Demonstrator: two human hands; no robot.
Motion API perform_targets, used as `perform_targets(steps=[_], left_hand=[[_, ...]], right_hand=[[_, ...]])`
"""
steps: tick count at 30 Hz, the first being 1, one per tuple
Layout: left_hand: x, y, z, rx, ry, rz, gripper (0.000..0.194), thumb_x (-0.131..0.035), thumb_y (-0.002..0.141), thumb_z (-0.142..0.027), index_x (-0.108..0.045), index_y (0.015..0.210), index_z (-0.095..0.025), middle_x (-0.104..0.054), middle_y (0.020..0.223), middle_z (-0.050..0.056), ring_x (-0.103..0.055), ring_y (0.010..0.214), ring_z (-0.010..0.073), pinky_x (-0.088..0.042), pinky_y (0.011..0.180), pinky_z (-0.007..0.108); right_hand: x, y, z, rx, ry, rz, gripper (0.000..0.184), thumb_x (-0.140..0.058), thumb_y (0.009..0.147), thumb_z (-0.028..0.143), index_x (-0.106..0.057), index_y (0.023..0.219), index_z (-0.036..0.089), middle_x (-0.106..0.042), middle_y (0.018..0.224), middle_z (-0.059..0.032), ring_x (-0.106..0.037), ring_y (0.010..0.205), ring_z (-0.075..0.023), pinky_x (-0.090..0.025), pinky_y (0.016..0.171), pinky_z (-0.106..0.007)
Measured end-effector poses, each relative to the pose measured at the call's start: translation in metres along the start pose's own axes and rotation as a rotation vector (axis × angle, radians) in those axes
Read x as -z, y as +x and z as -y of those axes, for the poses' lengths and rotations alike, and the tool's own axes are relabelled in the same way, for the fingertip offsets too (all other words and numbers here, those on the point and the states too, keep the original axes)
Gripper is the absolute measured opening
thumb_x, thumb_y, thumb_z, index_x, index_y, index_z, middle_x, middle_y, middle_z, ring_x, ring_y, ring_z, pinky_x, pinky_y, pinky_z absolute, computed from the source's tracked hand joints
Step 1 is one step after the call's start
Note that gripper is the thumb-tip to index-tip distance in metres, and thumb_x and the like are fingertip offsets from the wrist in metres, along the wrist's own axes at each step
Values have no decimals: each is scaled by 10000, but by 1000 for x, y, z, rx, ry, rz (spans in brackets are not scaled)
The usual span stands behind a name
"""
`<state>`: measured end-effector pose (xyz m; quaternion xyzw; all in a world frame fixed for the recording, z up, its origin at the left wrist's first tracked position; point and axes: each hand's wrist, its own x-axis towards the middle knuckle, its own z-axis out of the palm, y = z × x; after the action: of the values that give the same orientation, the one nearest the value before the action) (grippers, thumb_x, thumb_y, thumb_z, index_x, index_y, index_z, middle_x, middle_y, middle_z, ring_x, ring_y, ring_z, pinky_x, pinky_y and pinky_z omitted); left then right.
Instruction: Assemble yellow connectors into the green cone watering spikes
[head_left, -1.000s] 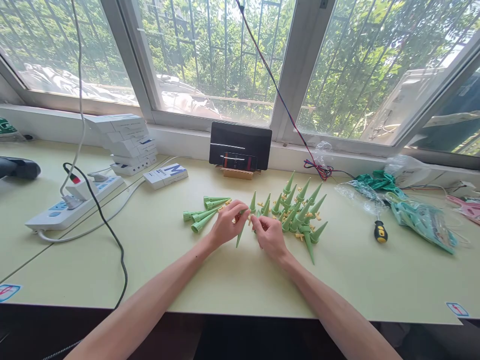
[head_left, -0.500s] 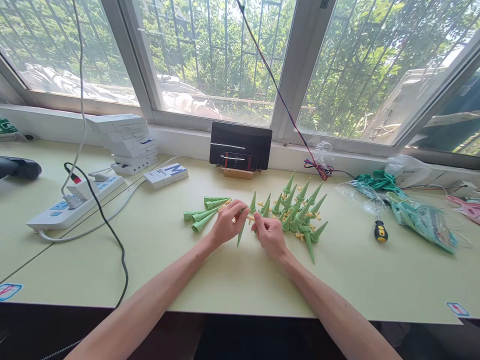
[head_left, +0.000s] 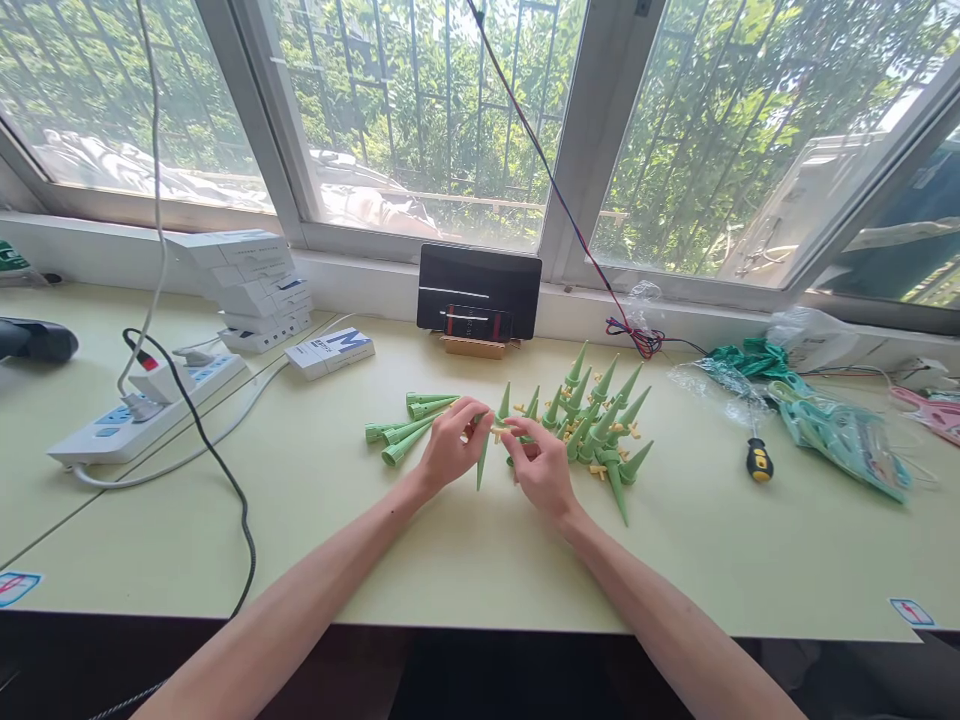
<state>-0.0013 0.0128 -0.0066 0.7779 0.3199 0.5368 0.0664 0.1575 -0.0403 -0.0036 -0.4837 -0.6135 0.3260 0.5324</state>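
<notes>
Between my hands a green watering spike (head_left: pixel 481 468) points its tip down at the table. My left hand (head_left: pixel 453 440) is closed around its upper part. A small yellow valve (head_left: pixel 499 430) sticks out from the spike's upper end, and the thumb and forefinger of my right hand (head_left: pixel 541 462) pinch it. To the right stand several green spikes (head_left: pixel 600 425) with yellow valves, tips mostly up, one lying toward me. Left of my left hand lie several more green spikes (head_left: pixel 405 440), their open ends facing left.
A tablet (head_left: pixel 480 280) and a phone (head_left: pixel 478 322) lean on a stand by the window. At the left are a power strip (head_left: pixel 150 405), a black cable (head_left: pixel 217 450) and stacked white boxes (head_left: pixel 255 280). A screwdriver (head_left: pixel 759 460) and plastic bags (head_left: pixel 840 440) lie at the right.
My right fingers have shifted on the yellow valve, the forefinger now stretched out over it instead of curled. My left hand keeps its hold on the spike. The view has shifted slightly.
</notes>
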Motion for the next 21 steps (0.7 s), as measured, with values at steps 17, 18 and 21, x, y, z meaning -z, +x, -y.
perform_targets(steps=[17, 18, 21], left_hand=[[1, 1, -4, -66, -11, 22, 123, -529, 935, -202, -591, 830, -191, -600, 771, 14, -517, 583, 101, -466, 529, 222], [1, 1, -4, -65, -10, 27, 124, -527, 936, -205, -592, 832, -192, -601, 773, 14, -517, 579, 101, -467, 531, 223], [1, 1, -4, -62, -12, 35, 134, -518, 942, -218, -595, 835, -195, -605, 780, 16, -518, 571, 101, -467, 530, 226]], right_hand=[[-3, 1, -1, -16, -53, 48, 517, -456, 934, 604, -533, 631, 193, -395, 443, 49, -390, 383, -95, -309, 408, -230], [-3, 1, -1, -23, -58, 49, 540, -443, 936, 617, -519, 607, 195, -378, 421, 50, -388, 377, -97, -306, 409, -232], [-2, 2, -2, -35, -66, 49, 597, -401, 937, 655, -503, 568, 196, -369, 391, 48, -398, 365, -100, -317, 412, -235]])
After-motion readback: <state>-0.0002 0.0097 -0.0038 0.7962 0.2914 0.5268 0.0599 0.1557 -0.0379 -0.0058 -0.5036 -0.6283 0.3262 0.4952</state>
